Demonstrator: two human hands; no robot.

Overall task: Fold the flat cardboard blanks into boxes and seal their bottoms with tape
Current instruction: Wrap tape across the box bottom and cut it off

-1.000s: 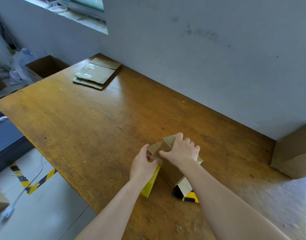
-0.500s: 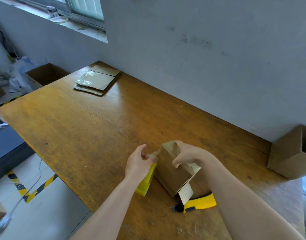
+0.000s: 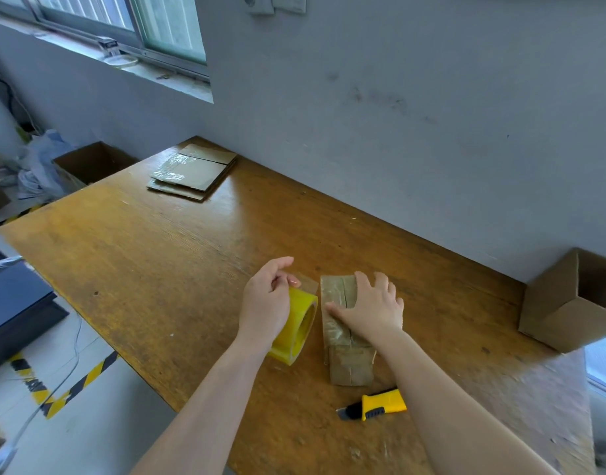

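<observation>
Box (image 3: 341, 323) under flat, spread right hand (image 3: 371, 308); left hand (image 3: 265, 303) gripping tape roll (image 3: 296, 327).

Box (image 3: 342, 323) sits on surface (image 3: 157, 269), R hand (image 3: 371, 311) flat on top of it, fingers (image 3: 380, 286) spread toward wall. Tape roll (image 3: 296, 329) just left of box, on edge, under L hand (image 3: 265, 305); L fingers (image 3: 287, 279) pinch tape end at roll's far side. Knife (image 3: 373, 404) on surface near side of box, behind R fingers, apart from box. Flat blanks (image 3: 191, 173) stacked far-left of L fingers, by wall. Open box (image 3: 568, 303) well right of R fingers, at surface's edge. Another open box (image 3: 92, 161) off surface, beyond its far-left corner.
</observation>
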